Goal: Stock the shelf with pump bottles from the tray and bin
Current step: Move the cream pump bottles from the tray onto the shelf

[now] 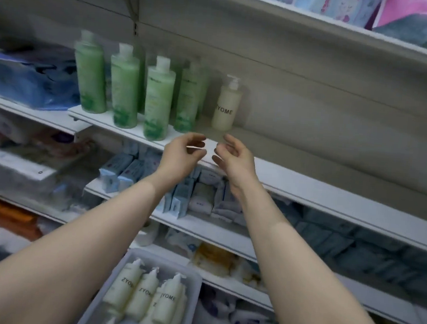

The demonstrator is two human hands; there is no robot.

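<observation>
Upright at the back of the shelf [308, 181] stands one cream pump bottle [227, 106], lettered ZYOME, pump head on top. It sits just right of a row of green bottles [158, 97], which are taller, white-capped and set in a diagonal line toward the shelf's front edge. To the right of the cream bottle the shelf board shows bare white surface.

My left hand [182, 154] and right hand [233, 156] are raised side by side in front of the shelf edge, below and in front of the pump bottle, apart from it. Both hold nothing; fingers are loosely curled, palms turned toward each other, a narrow gap between the fingertips. Neither hand touches the shelf, as far as I can tell.

Low down, between my forearms, is the grey tray [193, 289]. More cream pump bottles [144, 295] lie in it on their sides, packed close, ZYOME lettering facing up, pump heads pointing toward the shelving. I count at least three full ones; others are partly cut off at the bottom edge.

Left of the green bottles, a blue plastic-wrapped pack [28, 78] lies on a neighbouring shelf. The shelf below holds pale blue boxes [121, 172] and white packets, blurred. Above, a higher shelf carries patterned packs [332, 4].
</observation>
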